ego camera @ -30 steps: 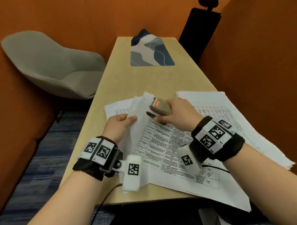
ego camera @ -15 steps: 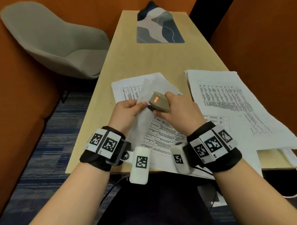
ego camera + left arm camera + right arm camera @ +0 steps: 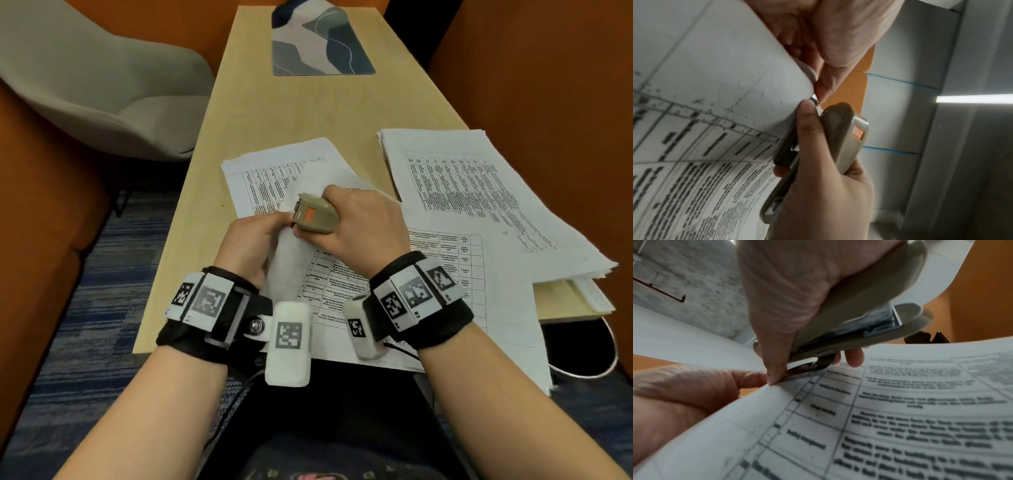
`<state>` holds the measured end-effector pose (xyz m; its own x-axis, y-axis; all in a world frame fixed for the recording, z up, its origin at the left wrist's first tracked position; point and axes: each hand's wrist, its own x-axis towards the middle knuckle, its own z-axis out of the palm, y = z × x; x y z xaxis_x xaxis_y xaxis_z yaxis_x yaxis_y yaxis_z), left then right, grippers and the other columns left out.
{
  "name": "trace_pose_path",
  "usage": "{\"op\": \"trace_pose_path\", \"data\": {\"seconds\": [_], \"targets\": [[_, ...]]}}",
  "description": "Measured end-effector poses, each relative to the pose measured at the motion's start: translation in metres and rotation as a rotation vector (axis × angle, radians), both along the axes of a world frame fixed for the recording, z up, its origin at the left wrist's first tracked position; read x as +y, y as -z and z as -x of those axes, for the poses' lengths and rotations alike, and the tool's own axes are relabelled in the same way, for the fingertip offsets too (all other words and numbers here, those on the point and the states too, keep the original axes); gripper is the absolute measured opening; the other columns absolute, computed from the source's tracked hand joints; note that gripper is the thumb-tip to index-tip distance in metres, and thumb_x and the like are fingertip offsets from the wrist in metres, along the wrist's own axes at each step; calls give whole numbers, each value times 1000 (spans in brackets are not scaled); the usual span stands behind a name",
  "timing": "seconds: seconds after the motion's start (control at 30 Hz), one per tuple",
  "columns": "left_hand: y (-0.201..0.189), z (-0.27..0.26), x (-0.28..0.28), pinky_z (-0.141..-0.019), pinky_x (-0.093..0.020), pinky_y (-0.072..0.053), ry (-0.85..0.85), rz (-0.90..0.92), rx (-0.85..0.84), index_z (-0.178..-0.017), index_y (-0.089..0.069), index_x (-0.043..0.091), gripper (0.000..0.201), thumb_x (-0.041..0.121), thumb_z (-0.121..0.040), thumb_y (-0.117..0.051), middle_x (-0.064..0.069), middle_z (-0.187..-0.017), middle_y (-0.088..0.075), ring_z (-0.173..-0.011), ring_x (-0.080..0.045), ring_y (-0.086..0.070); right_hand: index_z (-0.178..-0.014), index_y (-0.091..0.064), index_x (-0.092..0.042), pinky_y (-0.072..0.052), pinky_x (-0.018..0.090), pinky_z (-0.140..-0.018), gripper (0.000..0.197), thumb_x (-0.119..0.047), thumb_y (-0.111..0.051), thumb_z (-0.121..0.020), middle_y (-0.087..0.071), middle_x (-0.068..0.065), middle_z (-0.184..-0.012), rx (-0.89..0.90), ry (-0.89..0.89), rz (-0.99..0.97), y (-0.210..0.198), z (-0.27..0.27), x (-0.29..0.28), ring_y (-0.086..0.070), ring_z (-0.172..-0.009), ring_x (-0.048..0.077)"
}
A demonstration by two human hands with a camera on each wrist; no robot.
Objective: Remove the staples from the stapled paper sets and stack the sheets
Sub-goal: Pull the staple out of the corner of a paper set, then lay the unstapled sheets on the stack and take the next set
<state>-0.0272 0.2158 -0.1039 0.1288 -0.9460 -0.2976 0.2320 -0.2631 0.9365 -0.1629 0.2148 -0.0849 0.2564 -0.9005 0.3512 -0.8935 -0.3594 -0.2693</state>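
Note:
My right hand point(image 3: 342, 233) grips a beige stapler point(image 3: 315, 217) with an orange MAX label, its metal tail end pointing left. That tail sits at the top left corner of a printed paper set point(image 3: 291, 263), which curls up off the table. My left hand point(image 3: 270, 224) pinches the same corner, fingertips close against the stapler. In the left wrist view the stapler point(image 3: 846, 134) tip meets the sheet point(image 3: 715, 81) beside my thumb. In the right wrist view the stapler point(image 3: 859, 321) lies over the page point(image 3: 900, 418). The staple itself is hidden.
A loose printed sheet point(image 3: 270, 171) lies under the lifted set. A thick stack of papers point(image 3: 479, 192) covers the table's right side and overhangs its edge. A patterned mat point(image 3: 322, 44) lies at the far end of the wooden table point(image 3: 308, 109). A grey chair point(image 3: 102, 85) stands at left.
My hands have come together: the left hand slid up the sheet's edge to the corner, and the stapler's tail moved left onto it. The head view has tilted down.

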Motion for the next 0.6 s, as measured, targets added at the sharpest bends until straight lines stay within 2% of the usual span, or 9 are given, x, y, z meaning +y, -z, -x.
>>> {"op": "trace_pose_path", "data": {"seconds": [0.07,0.17,0.23,0.33,0.37,0.43,0.5,0.6], "targets": [[-1,0,3,-38,-12,-40,-15,-36,35,-62,-60,6,22,2,-84,-57,1,-41,-57,-35,-6,-52,-82,-54,-17,-26,29,-56,45,-61,-62,-76,-63,5,-78,-19,-32,39,2,-1,1,-61,-76,29],[1,-1,6,-35,-11,-37,-15,-91,86,-43,-60,10,41,4,-84,-58,1,-37,-52,-30,-8,-48,-67,-55,-15,-21,21,-48,43,-57,-67,-67,-57,1,-56,-33,-42,209,7,-2,3,-57,-47,25],[2,-2,8,-37,-12,-41,-15,-100,102,-45,-62,8,39,5,-84,-60,-2,-41,-56,-34,-11,-51,-68,-56,-15,-22,20,-48,40,-54,-68,-66,-58,0,-57,-27,-38,247,8,-2,4,-57,-47,25],[2,-2,7,-45,-15,-47,25,-4,65,-72,-60,-4,19,3,-88,-55,-8,-56,-63,-48,-13,-59,-85,-56,-19,-31,27,-57,42,-59,-63,-76,-65,2,-80,-101,20,19,7,-1,4,-61,-78,26],[2,-3,8,-49,-16,-50,61,28,45,-76,-60,-4,17,2,-90,-52,-7,-60,-66,-53,-13,-62,-87,-55,-20,-36,30,-61,43,-62,-61,-76,-66,2,-85,-171,51,-74,9,1,3,-60,-85,25],[2,-6,10,-61,-21,-55,146,92,-14,-86,-64,1,16,-1,-90,-49,-5,-71,-71,-64,-13,-67,-87,-60,-19,-47,34,-70,45,-62,-64,-72,-67,1,-87,-356,91,-262,12,4,1,-61,-88,23],[4,-7,12,-73,-28,-57,181,151,-142,-89,-67,6,17,-3,-88,-52,-5,-79,-72,-74,-15,-68,-81,-65,-22,-51,35,-71,38,-57,-70,-69,-68,-2,-81,-496,104,-372,15,5,-2,-63,-83,19],[7,-7,13,-84,-50,-52,182,228,-327,-85,-69,7,5,10,-82,-65,-20,-89,-70,-84,-28,-65,-63,-58,-23,-42,24,-51,30,-46,-76,-69,-60,-6,-59,-609,100,-519,15,6,-4,-57,-53,8]]}}
